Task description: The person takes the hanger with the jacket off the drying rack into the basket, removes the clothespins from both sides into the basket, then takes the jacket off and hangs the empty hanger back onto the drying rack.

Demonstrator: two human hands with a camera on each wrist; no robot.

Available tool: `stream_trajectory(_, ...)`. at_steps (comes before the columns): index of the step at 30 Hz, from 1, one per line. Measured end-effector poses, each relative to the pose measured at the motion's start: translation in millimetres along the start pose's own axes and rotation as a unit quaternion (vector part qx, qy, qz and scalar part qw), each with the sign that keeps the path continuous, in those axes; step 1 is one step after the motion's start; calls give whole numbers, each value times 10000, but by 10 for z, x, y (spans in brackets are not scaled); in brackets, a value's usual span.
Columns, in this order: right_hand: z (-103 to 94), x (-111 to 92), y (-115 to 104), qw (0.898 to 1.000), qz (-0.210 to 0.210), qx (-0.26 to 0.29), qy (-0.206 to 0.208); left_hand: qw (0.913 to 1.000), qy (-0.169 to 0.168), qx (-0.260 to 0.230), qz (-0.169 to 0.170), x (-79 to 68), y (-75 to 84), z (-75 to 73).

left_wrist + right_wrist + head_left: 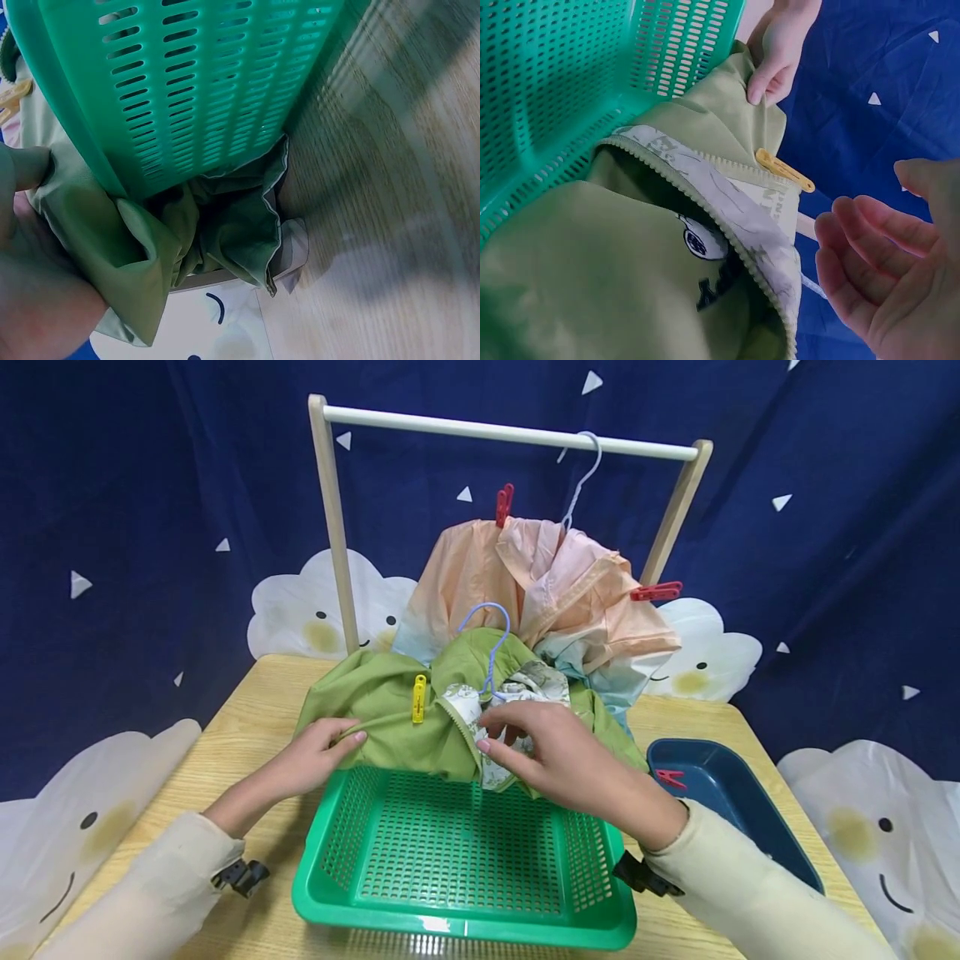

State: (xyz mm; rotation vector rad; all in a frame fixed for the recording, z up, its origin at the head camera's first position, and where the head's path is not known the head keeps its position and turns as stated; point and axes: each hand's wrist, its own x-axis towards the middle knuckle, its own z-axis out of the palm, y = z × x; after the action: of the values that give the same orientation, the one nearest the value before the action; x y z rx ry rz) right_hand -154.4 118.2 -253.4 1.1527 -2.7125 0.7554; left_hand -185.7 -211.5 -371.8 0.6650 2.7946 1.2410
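A green zip jacket (pixel 375 693) with a white patterned lining lies over the far rim of a green basket (pixel 465 928). The blue-purple hook of a hanger (pixel 491 652) stands up from its collar. A yellow clothespin (pixel 418 700) sits on the jacket, left of the zipper. My left hand (pixel 311 758) pinches the jacket's fabric at its left side, thumb on top; the left wrist view shows this hand (pixel 45 292) beside the bunched cloth. Over the open front hovers my right hand (pixel 562 752); in the right wrist view its fingers (pixel 870 247) are loosely bent and hold nothing.
Behind stands a wooden rack with a white rod (pixel 450 425). A peach-and-blue jacket (pixel 457 568) hangs there on a white hanger (pixel 581 485), with red clothespins (pixel 504 506) on its shoulders. A dark blue tray (pixel 720 785) holding a red clothespin (pixel 670 778) stands at right.
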Motion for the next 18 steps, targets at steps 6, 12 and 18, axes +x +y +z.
stream_trajectory(6,106,125,-38,9999,-83,70,-119,10000,-30,37,35,-1,14,-9)
stream_trajectory(12,199,252,-89,9992,-358,87,-138,9999,-97,38,83,5,15,-14)
stream_trajectory(18,251,407,-132,9994,-241,167,-188,9998,-115,40,130,11,-13,-15)
